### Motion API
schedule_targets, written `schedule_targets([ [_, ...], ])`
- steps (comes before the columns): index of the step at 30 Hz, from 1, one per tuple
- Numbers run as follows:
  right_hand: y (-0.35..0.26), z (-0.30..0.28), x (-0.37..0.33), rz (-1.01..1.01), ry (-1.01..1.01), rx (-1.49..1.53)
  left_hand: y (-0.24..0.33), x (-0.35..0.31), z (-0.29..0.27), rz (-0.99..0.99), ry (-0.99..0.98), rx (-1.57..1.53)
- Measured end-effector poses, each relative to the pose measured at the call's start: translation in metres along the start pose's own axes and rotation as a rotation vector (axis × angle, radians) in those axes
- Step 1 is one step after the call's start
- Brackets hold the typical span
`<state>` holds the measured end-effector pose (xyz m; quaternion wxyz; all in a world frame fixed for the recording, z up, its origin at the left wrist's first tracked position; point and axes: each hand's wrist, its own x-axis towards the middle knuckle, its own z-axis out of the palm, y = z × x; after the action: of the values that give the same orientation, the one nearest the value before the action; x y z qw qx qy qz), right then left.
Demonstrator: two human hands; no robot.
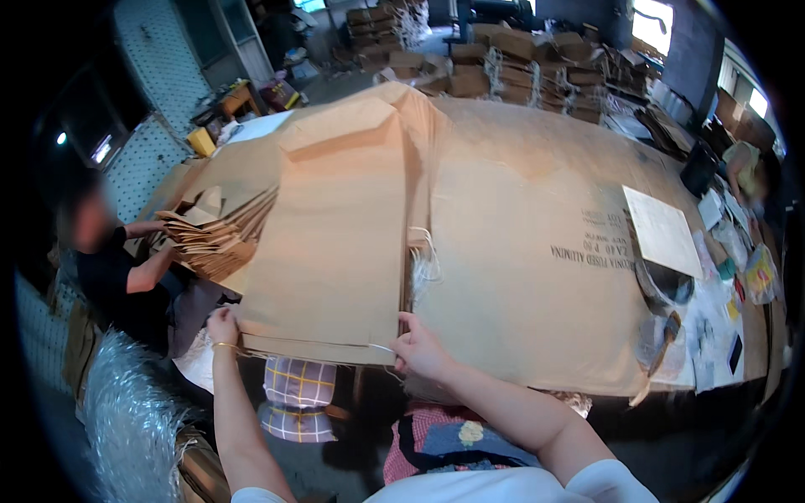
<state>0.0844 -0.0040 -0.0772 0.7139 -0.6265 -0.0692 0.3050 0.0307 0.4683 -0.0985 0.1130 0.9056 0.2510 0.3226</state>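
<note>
The brown paper sacks point(340, 243) lie in a flat pile at the near edge of the big table, left of its middle, with their lower ends toward the person. The left hand point(222, 325) is at the near left corner, fingers bent round and apparently pinching it. The right hand point(422, 348) is at the near right corner, fingers partly curled with the index stretched along the side; whether they grip paper I can't tell. A white strip point(381, 347) shows beside it.

One sack should be light, smooth and fairly stiff, easy to crease or tear; the pile together would be heavier and might slide apart. I'd take the corners, thumbs above and fingers below, lifting evenly.

The near ends come right to the table's edge, above checked cloth point(299, 386). Along the right side hang loose white strings point(426, 256) that could snag. Beyond them the brown cover point(528, 310) spreads broad and flat to a white board point(662, 230), so the roomier side is the right. On the left, a co-worker point(122, 281) handles fanned paper point(220, 239) close against the pile.
</note>
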Motion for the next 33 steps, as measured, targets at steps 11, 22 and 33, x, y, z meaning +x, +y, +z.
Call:
schedule_targets([
  [11,0.076,-0.167,-0.227,0.097,0.215,-0.362,0.292,-0.246,-0.04,0.659,-0.65,-0.44],
  [22,0.16,-0.181,-0.36,0.471,0.611,-0.741,0.486,-0.354,0.091,0.909,-1.734,-0.564],
  [33,0.165,-0.229,-0.295,0.206,0.863,0.502,0.528,-0.467,0.149,0.52,-2.218,-0.881],
])
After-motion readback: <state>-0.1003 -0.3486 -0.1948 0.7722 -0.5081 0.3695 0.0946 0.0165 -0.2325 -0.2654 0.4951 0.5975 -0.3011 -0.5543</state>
